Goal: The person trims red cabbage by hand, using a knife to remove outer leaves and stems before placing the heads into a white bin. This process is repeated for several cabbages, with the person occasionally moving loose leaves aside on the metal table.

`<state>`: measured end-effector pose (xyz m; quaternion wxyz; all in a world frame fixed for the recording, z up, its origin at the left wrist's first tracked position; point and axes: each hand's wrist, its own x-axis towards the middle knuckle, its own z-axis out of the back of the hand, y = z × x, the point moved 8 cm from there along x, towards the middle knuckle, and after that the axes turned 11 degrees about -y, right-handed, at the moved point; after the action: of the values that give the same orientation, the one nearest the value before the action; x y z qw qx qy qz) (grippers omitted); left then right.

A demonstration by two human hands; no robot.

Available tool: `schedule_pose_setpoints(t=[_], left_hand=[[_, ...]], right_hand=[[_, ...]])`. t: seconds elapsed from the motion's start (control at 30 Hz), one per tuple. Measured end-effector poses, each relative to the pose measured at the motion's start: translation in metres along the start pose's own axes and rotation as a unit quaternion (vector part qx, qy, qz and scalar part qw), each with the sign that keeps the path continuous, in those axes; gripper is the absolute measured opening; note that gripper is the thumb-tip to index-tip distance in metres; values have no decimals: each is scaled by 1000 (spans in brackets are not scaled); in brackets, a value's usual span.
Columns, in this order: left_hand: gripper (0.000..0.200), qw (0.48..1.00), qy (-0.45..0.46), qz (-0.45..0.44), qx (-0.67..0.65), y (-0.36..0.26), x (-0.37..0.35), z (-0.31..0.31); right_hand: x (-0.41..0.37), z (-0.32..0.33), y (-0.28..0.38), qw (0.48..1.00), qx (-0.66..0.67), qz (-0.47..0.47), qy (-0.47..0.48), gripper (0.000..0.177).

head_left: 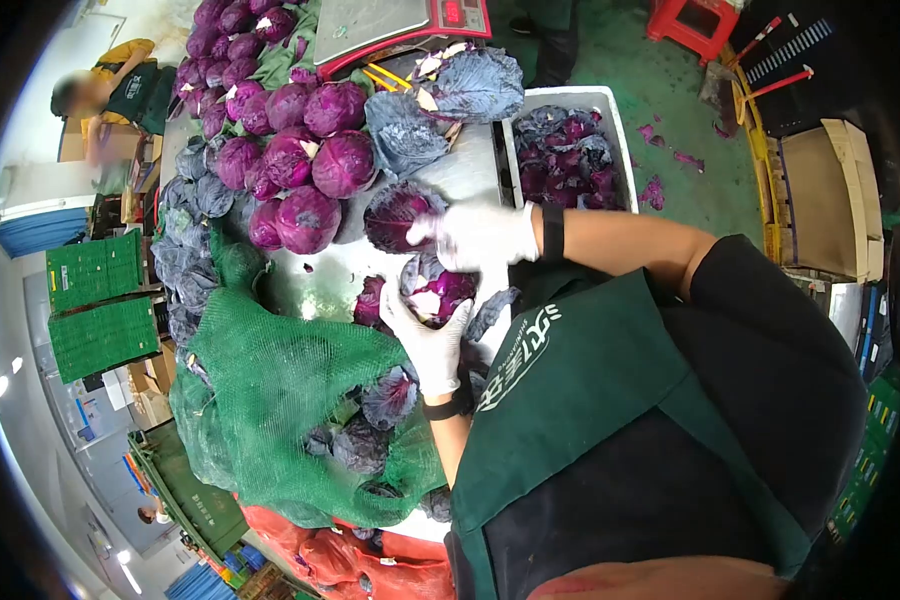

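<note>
My left hand (426,335), in a white glove with a dark wristband, is wrapped round the near side of a red cabbage (432,300) on the metal worktop. Pale cut patches show among the cabbage's purple leaves. My right hand (485,238), also gloved in white, is beyond that cabbage and smeared by motion. Its fingers overlap the edge of a dark purple cabbage leaf (395,215); I cannot tell whether they grip it. Loose outer leaves (490,312) lie close beside the held cabbage.
Many red cabbages (290,155) are heaped beyond my hands, near a red scale (385,30). A white foam box (625,150) of dark leaves stands at right. Green mesh netting (270,370) covers the near worktop, above red net sacks (330,560). Another person (135,95) is at upper left.
</note>
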<state>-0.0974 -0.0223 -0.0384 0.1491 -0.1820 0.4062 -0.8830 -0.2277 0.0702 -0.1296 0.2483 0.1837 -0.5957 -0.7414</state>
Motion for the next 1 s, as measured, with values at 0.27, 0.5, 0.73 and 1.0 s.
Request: schedule_pose_setpoints(t=[0.27, 0.5, 0.73, 1.0], left_hand=[[103, 999, -44, -3, 30, 6, 0, -23], [91, 999, -48, 4, 12, 14, 11, -24], [100, 997, -1, -42, -65, 30, -4, -17], [89, 914, -13, 224, -338, 85, -14, -1]], right_hand=[[-45, 13, 68, 925, -353, 87, 112, 27], [-41, 21, 46, 957, -290, 12, -1, 29], [-3, 46, -52, 970, -3, -242, 13, 29], [-29, 86, 53, 959, -183, 8, -217, 43]])
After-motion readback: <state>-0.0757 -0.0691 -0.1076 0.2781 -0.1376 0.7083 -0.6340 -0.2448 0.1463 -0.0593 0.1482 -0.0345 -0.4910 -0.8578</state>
